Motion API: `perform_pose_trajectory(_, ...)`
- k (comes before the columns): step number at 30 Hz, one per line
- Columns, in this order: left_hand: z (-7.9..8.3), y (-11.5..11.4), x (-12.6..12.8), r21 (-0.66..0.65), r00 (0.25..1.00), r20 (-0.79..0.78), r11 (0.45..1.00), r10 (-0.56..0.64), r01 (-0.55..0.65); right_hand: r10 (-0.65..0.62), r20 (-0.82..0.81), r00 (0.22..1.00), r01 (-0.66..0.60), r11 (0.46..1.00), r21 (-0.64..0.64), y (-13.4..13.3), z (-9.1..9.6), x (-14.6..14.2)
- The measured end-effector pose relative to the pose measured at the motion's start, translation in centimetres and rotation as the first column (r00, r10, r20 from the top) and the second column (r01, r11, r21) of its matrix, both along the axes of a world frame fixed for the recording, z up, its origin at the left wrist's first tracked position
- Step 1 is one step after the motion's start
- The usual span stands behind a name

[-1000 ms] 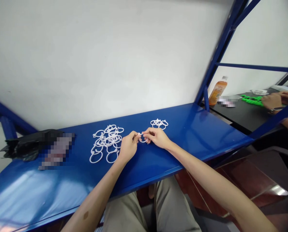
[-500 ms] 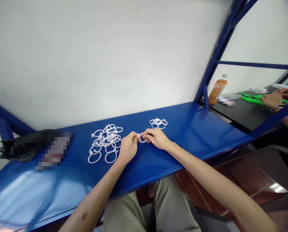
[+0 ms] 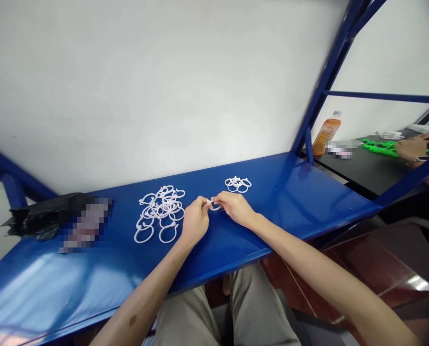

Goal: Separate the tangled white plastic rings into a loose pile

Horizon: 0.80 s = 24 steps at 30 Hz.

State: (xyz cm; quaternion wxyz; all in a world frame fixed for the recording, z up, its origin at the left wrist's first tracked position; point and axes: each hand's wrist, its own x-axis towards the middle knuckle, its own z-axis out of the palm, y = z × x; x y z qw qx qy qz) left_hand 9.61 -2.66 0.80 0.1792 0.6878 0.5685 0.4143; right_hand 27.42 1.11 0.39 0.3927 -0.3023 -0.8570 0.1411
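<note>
Between my two hands is a white plastic ring (image 3: 215,208), its lower curve showing just above the blue table. My left hand (image 3: 196,218) pinches the ring's small end piece between thumb and forefinger. Closed on the ring's other side, my right hand (image 3: 236,206) has its fingertips almost touching the left ones. Exactly how the ends meet is hidden by the fingers. A loose pile of similar white rings (image 3: 167,206) lies left of my left hand. Beyond my right hand sits a smaller cluster of white rings (image 3: 239,184).
The blue table (image 3: 289,202) backs onto a white wall. A black plastic bag (image 3: 37,218) and a blurred packet (image 3: 86,226) lie at left. Past the blue frame (image 3: 322,77), a co-worker's hands (image 3: 412,148) touch green pieces (image 3: 380,146) near an orange drink bottle (image 3: 327,133).
The whole view has shifted slightly, with things appearing a little further right. My fingertips have drawn closer together on the ring; both hands keep hold of it.
</note>
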Motion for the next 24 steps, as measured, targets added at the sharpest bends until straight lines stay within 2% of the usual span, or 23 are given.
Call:
perform_pose_trajectory(3,-0.2,0.2,-0.1,0.003,0.999,-0.041,1.0,-0.015,0.015,-0.008,0.044,0.999,0.008,1.0,-0.003,-0.2,0.2,0.2)
perform_pose_trajectory(8,0.4,0.7,-0.5,0.051,0.978,-0.197,0.995,-0.072,0.083,-0.14,0.065,0.988,0.138,0.99,0.036,0.3,0.3,0.1)
perform_pose_trajectory(12,0.9,1.0,-1.4,0.131,0.926,-0.376,0.99,-0.002,0.055,-0.268,0.01,0.963,0.267,0.962,0.053,1.3,0.5,1.3)
perform_pose_trajectory(14,0.8,1.3,-2.2,0.183,0.877,-0.47,0.983,0.103,-0.017,-0.392,-0.051,0.919,0.393,0.919,0.034,2.0,0.6,2.4)
perform_pose_trajectory(18,0.1,1.9,-4.1,0.297,0.719,-0.608,0.937,0.336,-0.186,-0.628,-0.096,0.773,0.627,0.778,-0.037,3.2,0.8,5.1)
perform_pose_trajectory(21,-0.3,2.2,-5.0,0.296,0.659,-0.665,0.934,0.351,-0.199,-0.723,-0.065,0.688,0.72,0.691,-0.069,3.9,0.6,6.4)
perform_pose_trajectory(24,-0.3,2.1,-5.1,0.259,0.67,-0.678,0.952,0.301,-0.165,-0.729,-0.026,0.684,0.724,0.682,-0.107,4.3,0.1,6.7)
